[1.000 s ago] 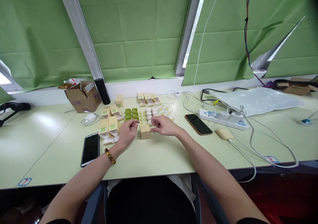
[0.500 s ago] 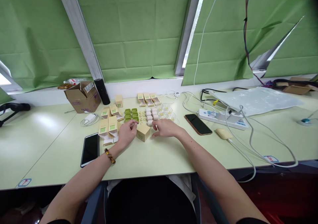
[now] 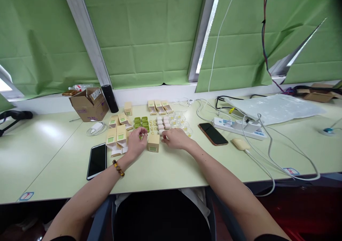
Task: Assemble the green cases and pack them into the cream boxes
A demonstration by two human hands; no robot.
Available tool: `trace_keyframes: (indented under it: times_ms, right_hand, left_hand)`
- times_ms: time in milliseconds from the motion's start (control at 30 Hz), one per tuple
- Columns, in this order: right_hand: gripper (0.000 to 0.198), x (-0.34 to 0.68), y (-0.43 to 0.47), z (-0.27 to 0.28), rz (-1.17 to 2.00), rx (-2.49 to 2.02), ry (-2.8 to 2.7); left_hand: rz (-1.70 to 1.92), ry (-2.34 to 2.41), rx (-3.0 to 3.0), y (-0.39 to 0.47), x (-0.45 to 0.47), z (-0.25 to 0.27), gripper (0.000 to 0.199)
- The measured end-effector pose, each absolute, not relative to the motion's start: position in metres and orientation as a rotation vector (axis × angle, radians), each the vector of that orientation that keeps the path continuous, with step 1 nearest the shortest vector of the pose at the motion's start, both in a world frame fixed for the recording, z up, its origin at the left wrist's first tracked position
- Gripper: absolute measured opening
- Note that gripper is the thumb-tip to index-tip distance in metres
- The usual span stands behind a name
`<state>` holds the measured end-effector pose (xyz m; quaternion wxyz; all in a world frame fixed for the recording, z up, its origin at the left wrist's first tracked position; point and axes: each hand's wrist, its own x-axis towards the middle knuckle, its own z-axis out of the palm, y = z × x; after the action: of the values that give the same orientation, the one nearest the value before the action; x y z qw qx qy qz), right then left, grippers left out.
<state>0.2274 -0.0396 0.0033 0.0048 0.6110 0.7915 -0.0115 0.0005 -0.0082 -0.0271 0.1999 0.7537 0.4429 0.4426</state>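
- Several cartons (image 3: 121,130) are open.
- The left hand (image 3: 137,142) is curled; I cannot tell if it holds something.
- The small box (image 3: 153,142) stands between both hands.
- The right hand (image 3: 175,138) is also curled; its holding I cannot tell.

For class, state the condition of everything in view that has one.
Center small box: upright, top shut
Front-left small boxes: open
Carton: open
Left phone: screen dark
Right phone: screen dark
Power strip: plugs inserted
Green blinds: lowered
Left hand: fingers bent
Right hand: fingers bent
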Motion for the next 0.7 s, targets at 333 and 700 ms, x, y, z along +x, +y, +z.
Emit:
trace_keyframes:
  times_ms: [333,700]
  right_hand:
    - [0.035,0.225,-0.036,-0.004,0.14,2.02,2.51]
    - [0.029,0.23,-0.034,-0.012,-0.048,1.89,3.147]
  left_hand:
    - [1.291,1.2,2.111,-0.013,0.002,-0.026,0.019]
    - [1.163,1.167,2.244,-0.014,0.0,-0.028,0.039]
